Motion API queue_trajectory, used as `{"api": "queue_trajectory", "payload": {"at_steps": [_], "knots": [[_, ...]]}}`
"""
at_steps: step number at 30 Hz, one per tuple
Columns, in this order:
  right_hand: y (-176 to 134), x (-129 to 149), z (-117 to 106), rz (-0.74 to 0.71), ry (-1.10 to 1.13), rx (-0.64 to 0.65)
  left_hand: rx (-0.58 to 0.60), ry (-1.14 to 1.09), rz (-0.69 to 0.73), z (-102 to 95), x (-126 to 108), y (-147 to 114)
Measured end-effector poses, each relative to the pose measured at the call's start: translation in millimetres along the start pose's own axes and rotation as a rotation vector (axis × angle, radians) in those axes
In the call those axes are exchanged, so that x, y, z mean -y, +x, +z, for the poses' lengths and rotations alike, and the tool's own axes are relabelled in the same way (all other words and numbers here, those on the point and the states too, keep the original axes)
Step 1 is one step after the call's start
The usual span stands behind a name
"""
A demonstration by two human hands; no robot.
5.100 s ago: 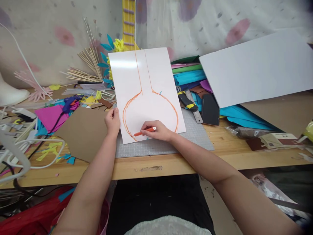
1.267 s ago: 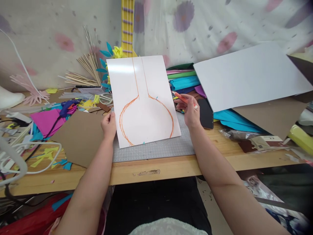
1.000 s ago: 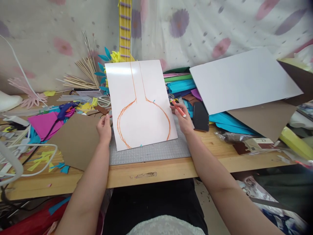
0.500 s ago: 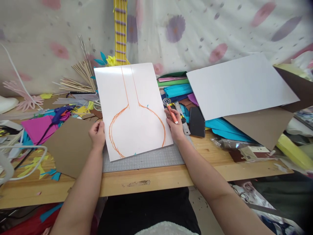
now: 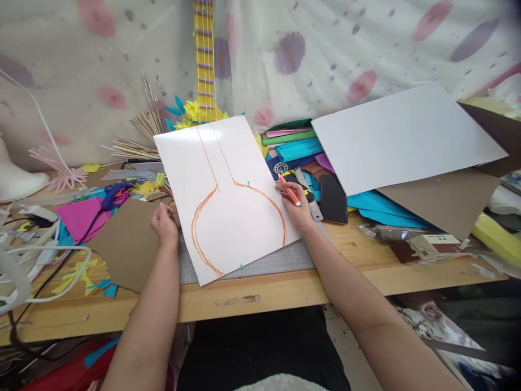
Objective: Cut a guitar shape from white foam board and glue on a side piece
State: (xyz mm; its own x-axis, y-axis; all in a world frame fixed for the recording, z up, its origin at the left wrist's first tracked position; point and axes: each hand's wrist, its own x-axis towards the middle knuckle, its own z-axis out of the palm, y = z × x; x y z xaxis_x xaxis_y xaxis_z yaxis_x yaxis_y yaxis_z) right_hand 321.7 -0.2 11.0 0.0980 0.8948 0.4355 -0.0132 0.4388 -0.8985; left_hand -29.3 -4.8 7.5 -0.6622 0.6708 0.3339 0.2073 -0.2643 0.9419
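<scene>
A white board [image 5: 240, 217] is tilted in front of me, with an orange outline of a long neck and round body drawn on it. My right hand [image 5: 296, 205] holds an orange marker [image 5: 288, 191] and grips the board's right edge. At the left edge, my left hand [image 5: 165, 221] has its fingers curled in, with nothing visible in them; whether it touches the board I cannot tell. Under the board lies a grey cutting mat [image 5: 280, 260], partly covered.
A blank white board [image 5: 407, 144] leans at right over brown cardboard [image 5: 443, 201]. A black phone [image 5: 334, 200] and a metal ruler [image 5: 313, 206] lie beside my right hand. Cardboard [image 5: 130, 244], a glue gun [image 5: 114, 195] and scraps are left. A yellow guitar-like neck [image 5: 205, 60] stands behind.
The drawn board has turned anticlockwise, its lower end swinging right and towards me. My left fingers have come off its left edge, while my right hand keeps the marker and board.
</scene>
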Motion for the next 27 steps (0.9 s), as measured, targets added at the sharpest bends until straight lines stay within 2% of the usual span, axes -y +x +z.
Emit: {"api": "queue_trajectory", "payload": {"at_steps": [5, 10, 14, 22, 27], "knots": [[-2, -3, 0, -0.017, -0.010, -0.026, -0.026, -0.043, -0.006, 0.5, -9, -3], [-1, -11, 0, -0.063, -0.092, -0.040, 0.094, -0.025, -0.014, 3.6, -14, -10], [2, -15, 0, -0.107, -0.148, -0.048, 0.131, 0.019, 0.001, 5.1, -17, -13], [5, -18, -1, 0.006, -0.166, -0.128, 0.146, 0.044, 0.018, 4.7, -15, -13], [5, -22, -5, 0.022, -0.137, -0.112, 0.143, 0.112, 0.015, 6.3, -15, -14]]}}
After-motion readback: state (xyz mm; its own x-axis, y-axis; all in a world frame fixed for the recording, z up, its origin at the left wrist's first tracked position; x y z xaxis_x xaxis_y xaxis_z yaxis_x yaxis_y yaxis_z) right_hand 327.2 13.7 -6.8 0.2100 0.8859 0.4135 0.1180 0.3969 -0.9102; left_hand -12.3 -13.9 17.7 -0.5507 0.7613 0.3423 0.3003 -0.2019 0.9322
